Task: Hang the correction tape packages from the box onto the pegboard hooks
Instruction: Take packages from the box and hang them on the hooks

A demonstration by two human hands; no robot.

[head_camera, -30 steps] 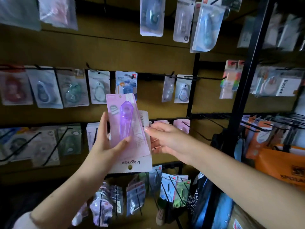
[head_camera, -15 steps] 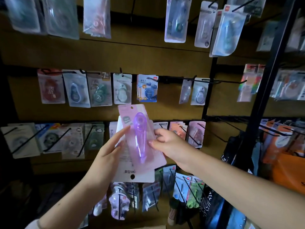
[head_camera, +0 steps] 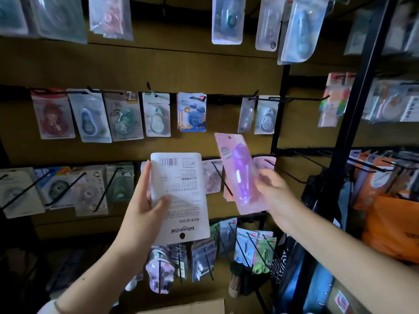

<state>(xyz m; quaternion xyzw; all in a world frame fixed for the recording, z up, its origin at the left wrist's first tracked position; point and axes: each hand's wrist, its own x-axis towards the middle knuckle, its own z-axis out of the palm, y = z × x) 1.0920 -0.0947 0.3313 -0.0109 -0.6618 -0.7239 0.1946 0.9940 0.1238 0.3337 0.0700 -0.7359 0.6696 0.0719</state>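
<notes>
**A:** Start on the left. What is the left hand point(head_camera: 145, 200) doing?

**B:** It is closed around a white package point(head_camera: 180, 198), thumb across the printed back, fingers behind the left edge. The card is upside down: barcode at the top, hang hole at the bottom. I cannot tell whether it is one card or a small stack.

**A:** So the risk there?

**B:** It has to be flipped before it can go on a hook. Turning it one-handed with such a light pinch could let it slip and drop towards the cardboard box point(head_camera: 188, 307) at the bottom edge of the view, or past it.

**A:** And to the right?

**B:** The right hand point(head_camera: 272, 189) grips the lower end of a pink package point(head_camera: 240, 175) with a purple correction tape inside, hang hole uppermost, tilted left. It sits in front of the middle row of the pegboard point(head_camera: 204, 69), near a black hook point(head_camera: 223, 181) that already carries pink cards.

**A:** What could go wrong with that one?

**B:** It is held far from the hole, so I judge the top may wobble and miss the hook tip. The card is also blurred, so the aim may be off. A miss could bend the card, or nudge the hanging cards off the hook. The neighbouring hooks stand close, so the sleeve or wrist could catch one.
</notes>
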